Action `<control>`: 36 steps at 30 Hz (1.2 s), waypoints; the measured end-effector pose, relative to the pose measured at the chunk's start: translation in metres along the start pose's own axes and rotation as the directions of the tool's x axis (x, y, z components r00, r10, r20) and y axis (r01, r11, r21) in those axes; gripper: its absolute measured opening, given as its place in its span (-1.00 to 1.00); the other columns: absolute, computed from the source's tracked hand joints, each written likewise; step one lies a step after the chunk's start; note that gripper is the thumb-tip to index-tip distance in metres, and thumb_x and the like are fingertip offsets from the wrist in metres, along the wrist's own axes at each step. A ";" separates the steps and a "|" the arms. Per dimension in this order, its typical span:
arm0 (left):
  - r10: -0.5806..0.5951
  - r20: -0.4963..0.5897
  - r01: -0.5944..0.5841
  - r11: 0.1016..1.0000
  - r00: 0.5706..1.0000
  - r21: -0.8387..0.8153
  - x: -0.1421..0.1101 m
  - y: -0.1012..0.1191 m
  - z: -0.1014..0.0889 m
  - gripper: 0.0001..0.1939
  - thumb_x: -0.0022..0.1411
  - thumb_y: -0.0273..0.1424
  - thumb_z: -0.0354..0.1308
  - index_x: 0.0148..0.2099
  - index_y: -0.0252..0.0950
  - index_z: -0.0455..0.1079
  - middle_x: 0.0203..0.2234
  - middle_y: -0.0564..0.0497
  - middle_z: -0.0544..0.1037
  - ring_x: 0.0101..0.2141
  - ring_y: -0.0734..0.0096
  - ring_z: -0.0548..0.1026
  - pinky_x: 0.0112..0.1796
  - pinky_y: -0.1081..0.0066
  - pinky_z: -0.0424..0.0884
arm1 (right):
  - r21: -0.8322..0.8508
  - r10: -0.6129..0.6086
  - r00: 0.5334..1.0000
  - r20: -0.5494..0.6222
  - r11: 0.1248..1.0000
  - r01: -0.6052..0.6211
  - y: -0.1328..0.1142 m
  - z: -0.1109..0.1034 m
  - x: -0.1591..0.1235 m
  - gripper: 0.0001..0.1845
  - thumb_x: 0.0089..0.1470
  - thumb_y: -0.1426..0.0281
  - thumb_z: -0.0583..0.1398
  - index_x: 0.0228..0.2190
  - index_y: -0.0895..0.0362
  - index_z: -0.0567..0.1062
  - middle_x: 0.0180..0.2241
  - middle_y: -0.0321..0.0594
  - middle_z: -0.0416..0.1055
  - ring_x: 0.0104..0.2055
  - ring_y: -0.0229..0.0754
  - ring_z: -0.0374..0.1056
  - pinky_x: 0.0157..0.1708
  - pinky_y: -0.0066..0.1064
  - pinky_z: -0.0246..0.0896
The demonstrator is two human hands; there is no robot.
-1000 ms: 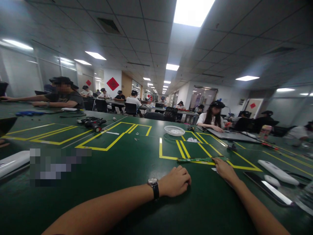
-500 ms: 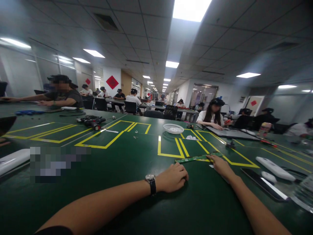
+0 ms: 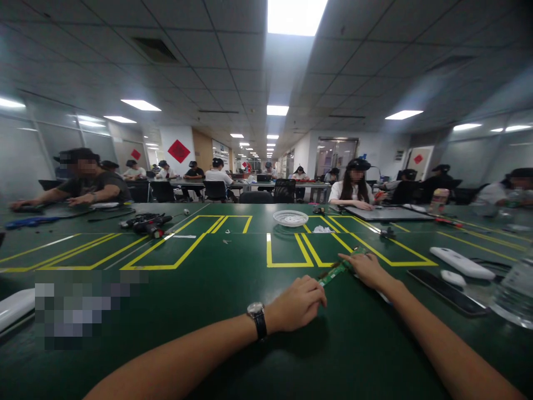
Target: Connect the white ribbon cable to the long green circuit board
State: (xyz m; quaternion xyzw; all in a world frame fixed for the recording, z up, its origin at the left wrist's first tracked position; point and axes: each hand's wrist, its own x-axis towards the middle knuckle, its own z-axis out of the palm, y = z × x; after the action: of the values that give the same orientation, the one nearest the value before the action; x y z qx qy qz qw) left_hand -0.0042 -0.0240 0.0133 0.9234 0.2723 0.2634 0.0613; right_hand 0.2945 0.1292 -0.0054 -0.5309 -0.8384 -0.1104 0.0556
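A long thin green circuit board (image 3: 338,270) lies on the green table (image 3: 216,289), slanting from my left hand toward my right. My right hand (image 3: 365,269) rests on its far end with the fingers laid over it. My left hand (image 3: 298,303), with a wristwatch (image 3: 257,319) on its wrist, lies curled on the table, its fingertips at the board's near end. Whether the left fingers grip the board is unclear.
Yellow tape outlines (image 3: 291,250) mark the table. A white basket (image 3: 290,218) and a power drill (image 3: 145,223) lie further off. A black phone (image 3: 447,291), white devices (image 3: 456,262) and a clear bottle (image 3: 514,294) sit at right. Other people sit at the table's far edge.
The circuit board has turned from lying crosswise along the tape line to slanting toward my left hand. My right hand moved left with it. The camera has tilted and swung slightly.
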 end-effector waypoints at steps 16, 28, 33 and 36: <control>-0.372 -0.267 0.275 0.900 0.889 -0.338 0.009 -0.023 0.014 -0.80 0.17 -0.54 -0.05 -0.18 -0.26 0.31 -0.25 -0.01 0.40 -0.21 0.36 0.34 -0.14 0.37 0.28 | 0.195 -0.112 0.993 -0.020 0.974 0.114 -0.085 -0.019 -0.005 -0.48 0.17 0.17 -0.01 0.11 0.10 0.24 0.11 -0.02 0.26 0.13 0.04 0.17 0.04 -0.16 0.04; -0.465 -0.147 0.350 0.807 0.873 -0.476 0.009 -0.038 0.024 -0.80 0.16 -0.54 -0.02 -0.15 -0.31 0.31 -0.25 -0.01 0.44 -0.23 0.40 0.35 -0.15 0.38 0.27 | 0.021 0.164 0.986 0.044 0.986 -0.165 -0.105 -0.034 -0.009 -0.65 0.10 0.25 0.07 -0.15 0.19 0.43 -0.15 0.05 0.41 -0.20 0.00 0.40 -0.31 -0.32 0.23; -0.537 -0.123 0.377 0.720 0.835 -0.583 0.011 -0.042 0.027 -0.76 0.15 -0.55 0.00 -0.12 -0.35 0.33 -0.23 -0.07 0.47 -0.22 0.38 0.39 -0.13 0.36 0.28 | 0.207 0.144 0.989 0.014 0.968 -0.144 -0.108 -0.035 -0.005 -0.63 -0.01 0.42 0.11 -0.12 0.17 0.45 -0.23 -0.05 0.49 -0.16 -0.05 0.40 -0.23 -0.38 0.19; -0.612 -0.094 0.383 0.599 0.785 -0.703 0.013 -0.046 0.029 -0.73 0.16 -0.52 0.03 -0.06 -0.36 0.32 -0.21 -0.10 0.49 -0.21 0.36 0.42 -0.17 0.40 0.30 | 0.373 0.125 0.992 0.019 0.920 -0.122 -0.117 -0.037 -0.004 -0.59 -0.09 0.46 0.14 -0.13 0.15 0.46 -0.29 -0.15 0.52 -0.22 -0.12 0.42 -0.27 -0.44 0.18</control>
State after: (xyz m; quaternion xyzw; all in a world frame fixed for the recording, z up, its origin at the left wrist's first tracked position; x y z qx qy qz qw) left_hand -0.0018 0.0227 -0.0174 0.6697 0.4196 0.4609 0.4038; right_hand 0.1893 0.0684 0.0152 -0.5621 -0.8087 0.0535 0.1648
